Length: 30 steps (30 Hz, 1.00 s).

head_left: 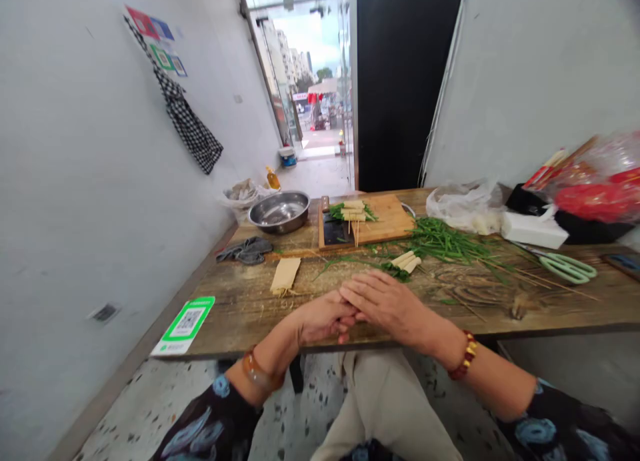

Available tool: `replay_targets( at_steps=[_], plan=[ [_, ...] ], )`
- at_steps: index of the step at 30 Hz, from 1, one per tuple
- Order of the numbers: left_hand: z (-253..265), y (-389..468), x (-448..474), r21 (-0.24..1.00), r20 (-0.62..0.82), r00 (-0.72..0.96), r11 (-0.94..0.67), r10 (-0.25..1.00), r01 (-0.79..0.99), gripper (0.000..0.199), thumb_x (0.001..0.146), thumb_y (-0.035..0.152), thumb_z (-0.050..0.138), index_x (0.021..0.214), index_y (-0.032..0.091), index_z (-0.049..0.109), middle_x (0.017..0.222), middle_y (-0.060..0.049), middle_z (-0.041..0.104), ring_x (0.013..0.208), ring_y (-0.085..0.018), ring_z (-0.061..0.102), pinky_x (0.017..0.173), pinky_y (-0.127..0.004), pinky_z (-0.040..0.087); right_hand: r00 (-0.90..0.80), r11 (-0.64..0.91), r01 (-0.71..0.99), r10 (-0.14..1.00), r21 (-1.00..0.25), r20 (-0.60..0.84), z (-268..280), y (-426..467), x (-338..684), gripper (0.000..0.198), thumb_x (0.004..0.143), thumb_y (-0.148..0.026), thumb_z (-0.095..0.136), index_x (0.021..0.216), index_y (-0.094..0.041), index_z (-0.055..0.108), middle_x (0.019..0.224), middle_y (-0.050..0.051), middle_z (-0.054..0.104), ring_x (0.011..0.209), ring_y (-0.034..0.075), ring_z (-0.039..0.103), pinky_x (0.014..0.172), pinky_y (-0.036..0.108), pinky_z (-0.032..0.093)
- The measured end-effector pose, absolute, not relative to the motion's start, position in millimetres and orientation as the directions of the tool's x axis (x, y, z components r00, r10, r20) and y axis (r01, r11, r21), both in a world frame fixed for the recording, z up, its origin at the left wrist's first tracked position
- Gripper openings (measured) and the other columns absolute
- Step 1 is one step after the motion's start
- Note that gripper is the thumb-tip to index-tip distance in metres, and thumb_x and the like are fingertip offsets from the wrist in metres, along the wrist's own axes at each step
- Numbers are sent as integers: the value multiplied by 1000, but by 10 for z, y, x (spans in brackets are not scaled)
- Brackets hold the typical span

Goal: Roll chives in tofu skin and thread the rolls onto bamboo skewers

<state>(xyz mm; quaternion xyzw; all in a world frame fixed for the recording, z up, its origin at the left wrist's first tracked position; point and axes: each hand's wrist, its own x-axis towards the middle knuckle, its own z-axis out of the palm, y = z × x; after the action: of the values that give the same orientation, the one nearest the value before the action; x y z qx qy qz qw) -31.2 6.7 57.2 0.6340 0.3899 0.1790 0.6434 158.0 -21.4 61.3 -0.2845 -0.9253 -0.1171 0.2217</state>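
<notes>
My right hand (380, 304) lies across my left hand (327, 317) over the table's front edge, its fingers stretched out and touching the left. The fingers of my left hand are curled and partly covered; whether anything sits inside them is hidden. Just beyond my hands, a few pale rolls (406, 262) of what looks like tofu skin, with green leaves at one end, lie on the table. A stack of tan tofu skin sheets (286, 274) rests to the left. More rolls (354, 211), with thin skewers and greens, are on the wooden cutting board (390, 217).
Cut chives (450, 239) are heaped right of the board, near loose skewers (545, 277) and green-handled scissors (567, 266). A cleaver (334, 229) lies on the board. At left are a steel bowl (280, 213), a grey cloth (245, 250) and a QR card (187, 324).
</notes>
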Motion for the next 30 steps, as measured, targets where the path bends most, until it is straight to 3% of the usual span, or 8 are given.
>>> replay_targets(
  at_steps=[3,8,11,13,16,18,24,30],
  plan=[
    [536,67,-392,890,-406,741,415,535,189,37,68,48,70,75,17,51,54,8,34,46,-5,29,45,-23,42,-741,812,581,497,60,451,453,-184,1565,39,91,-14,47,130,-10,46,104,12,63,94,20,57,82,35,53],
    [459,59,-459,890,-364,803,432,472,149,38,71,50,69,76,16,53,54,8,34,44,-5,28,46,-22,41,-665,807,570,563,-154,490,325,-243,1583,38,93,-16,44,132,-15,47,101,11,63,90,18,58,77,31,52],
    [460,12,-409,943,-310,778,281,546,179,37,78,52,60,83,16,53,55,8,31,46,-6,26,47,-23,40,-515,736,503,677,-453,526,260,-296,1558,30,95,-19,41,120,-20,59,90,7,66,84,16,61,73,28,52],
    [448,-8,-358,971,-190,697,29,691,236,31,82,48,55,89,18,53,61,5,39,52,-9,35,54,-25,42,-366,639,440,769,-631,523,206,-293,1531,26,94,-21,44,108,-22,66,85,5,68,80,16,63,70,28,52],
    [391,-9,-289,865,81,545,-331,835,378,19,85,35,52,95,19,52,83,-3,54,76,-16,49,73,-32,43,-179,481,352,877,-803,447,133,-235,1486,18,90,-22,51,98,-21,67,76,4,68,70,18,65,64,32,53],
    [348,2,-264,797,163,493,-409,855,445,15,86,29,48,97,19,50,88,-4,56,82,-18,51,77,-33,42,-124,387,282,922,-878,367,99,-188,1470,15,87,-22,52,96,-20,63,72,4,67,65,18,63,59,31,52],
    [257,107,-319,651,240,582,-573,777,497,14,88,23,43,91,18,56,83,-3,58,80,-16,52,76,-29,41,-106,170,235,983,-957,149,-8,-90,1515,17,79,-30,58,87,-15,62,69,0,64,53,10,55,50,22,44],
    [27,191,-378,620,369,556,-643,745,451,17,88,20,49,88,18,66,84,-6,62,83,-16,57,75,-28,44,-131,236,418,971,-877,198,-135,-82,1529,20,81,-26,54,90,-15,69,70,2,67,59,13,58,58,24,45]
  ],
)
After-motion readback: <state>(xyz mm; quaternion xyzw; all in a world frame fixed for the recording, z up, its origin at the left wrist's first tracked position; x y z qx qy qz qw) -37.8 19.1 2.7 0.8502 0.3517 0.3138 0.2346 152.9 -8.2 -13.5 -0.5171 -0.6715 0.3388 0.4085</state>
